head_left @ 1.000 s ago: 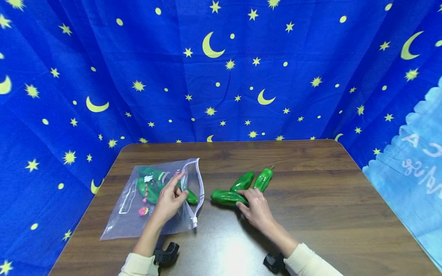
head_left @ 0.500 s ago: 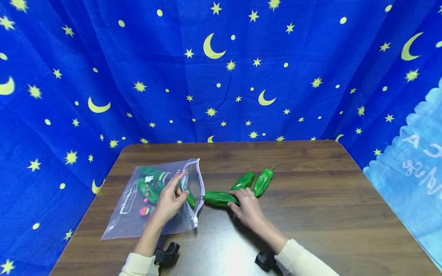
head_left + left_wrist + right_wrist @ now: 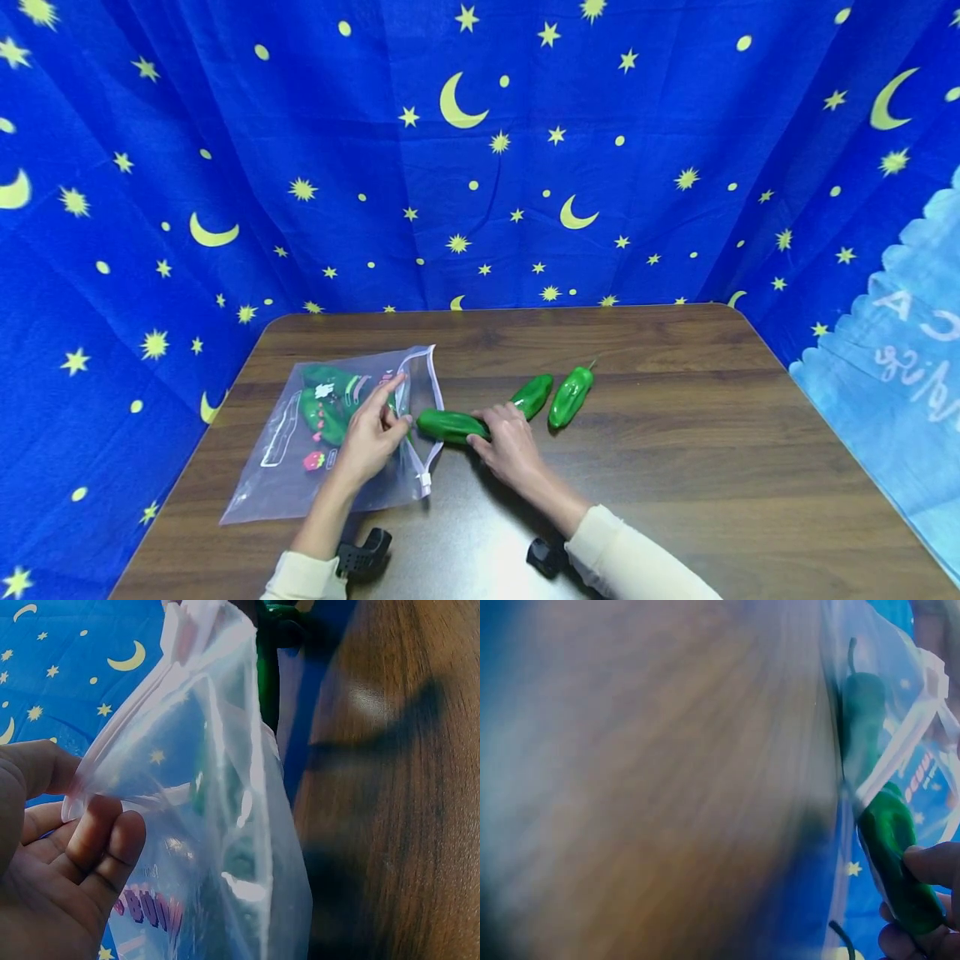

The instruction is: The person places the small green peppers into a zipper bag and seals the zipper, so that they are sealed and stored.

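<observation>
A clear zip bag (image 3: 273, 483) with printed pictures lies at the left of the table, its mouth facing right. My left hand (image 3: 371, 437) pinches the upper edge of that mouth between thumb and fingers, as the left wrist view (image 3: 75, 840) confirms. Inside the bag, green peppers (image 3: 318, 412) show through the plastic; I cannot tell how many. My right hand (image 3: 510, 442) grips another green pepper (image 3: 450, 426) by its right end. Its front end sits in the bag's opening. In the right wrist view, a bagged pepper (image 3: 864, 720) lies just beyond the held one.
Two loose green peppers lie right of the bag: one (image 3: 534, 393) just behind my right hand, the other (image 3: 572, 397) farther right with a thin stem. A wooden table (image 3: 675, 450) bears everything. Behind it hangs a blue cloth (image 3: 525, 167) with moons and stars.
My right hand has slid the green pepper leftward, away from the two loose ones and into the bag's mouth. The left hand stays in place on the bag's edge.
</observation>
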`<action>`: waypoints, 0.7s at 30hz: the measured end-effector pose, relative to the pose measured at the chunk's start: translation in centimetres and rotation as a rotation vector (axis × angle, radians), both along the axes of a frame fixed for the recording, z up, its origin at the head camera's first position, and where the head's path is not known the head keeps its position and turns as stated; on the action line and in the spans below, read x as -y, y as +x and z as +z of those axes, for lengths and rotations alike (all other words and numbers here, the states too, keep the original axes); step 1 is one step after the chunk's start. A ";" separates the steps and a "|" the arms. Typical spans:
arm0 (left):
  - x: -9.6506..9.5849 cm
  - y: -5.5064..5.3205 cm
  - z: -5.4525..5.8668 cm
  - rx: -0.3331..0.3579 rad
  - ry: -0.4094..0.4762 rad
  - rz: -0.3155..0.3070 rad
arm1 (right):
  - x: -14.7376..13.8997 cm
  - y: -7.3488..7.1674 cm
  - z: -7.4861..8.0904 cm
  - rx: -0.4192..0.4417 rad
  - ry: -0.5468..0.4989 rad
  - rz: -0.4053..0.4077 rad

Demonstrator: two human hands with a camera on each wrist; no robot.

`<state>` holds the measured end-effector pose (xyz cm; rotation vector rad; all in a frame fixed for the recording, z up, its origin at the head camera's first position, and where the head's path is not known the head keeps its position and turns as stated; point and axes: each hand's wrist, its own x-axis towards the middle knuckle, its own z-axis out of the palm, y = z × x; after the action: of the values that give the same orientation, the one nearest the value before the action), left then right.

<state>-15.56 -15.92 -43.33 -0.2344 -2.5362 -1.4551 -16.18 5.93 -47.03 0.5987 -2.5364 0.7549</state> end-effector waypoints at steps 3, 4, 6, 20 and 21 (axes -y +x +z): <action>-0.1 0.0 0.1 0.001 -0.006 0.003 | 0.6 -0.4 -0.1 -0.005 0.000 0.007; -0.1 0.0 0.1 0.005 -0.009 0.006 | 0.8 -0.5 -0.1 -0.002 0.003 0.007; -0.2 0.1 0.2 0.012 -0.018 0.012 | 1.2 -0.6 -0.1 0.000 0.010 0.011; -0.3 0.0 0.3 0.038 -0.044 0.025 | 3.5 -1.9 -0.3 -0.023 0.068 0.014; -0.3 0.0 0.3 0.037 -0.042 0.023 | 3.6 -2.0 -0.3 -0.027 0.074 0.011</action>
<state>-15.57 -15.67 -43.06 -0.1853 -2.5916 -1.4120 -18.14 2.29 -47.31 0.6427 -2.5479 0.6546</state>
